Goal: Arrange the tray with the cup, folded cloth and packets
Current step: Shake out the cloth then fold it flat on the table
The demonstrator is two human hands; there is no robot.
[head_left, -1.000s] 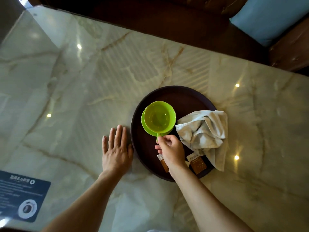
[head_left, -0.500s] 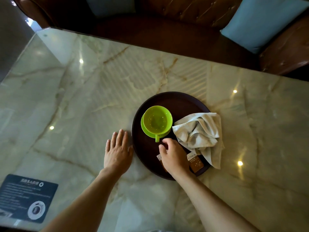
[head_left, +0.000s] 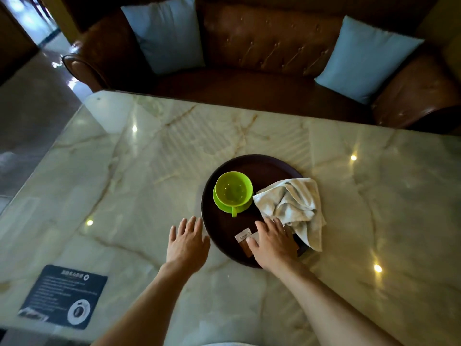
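Note:
A round dark tray lies on the marble table. On its left half stands a bright green cup on a green saucer, handle pointing toward me. A crumpled pale cloth covers the tray's right side and hangs over its rim. Brown and white packets lie at the tray's near edge. My right hand rests flat on the packets with fingers spread, hiding most of them and touching the cloth's near edge. My left hand lies flat and open on the table against the tray's left rim.
The marble table stretches wide around the tray. A dark printed card lies at its near left corner. Behind the table's far edge stands a brown leather sofa with two light blue cushions.
My right hand let go of the cup handle and moved back and right, down onto the packets. The left hand stayed beside the tray. The head view tilted up, showing the sofa.

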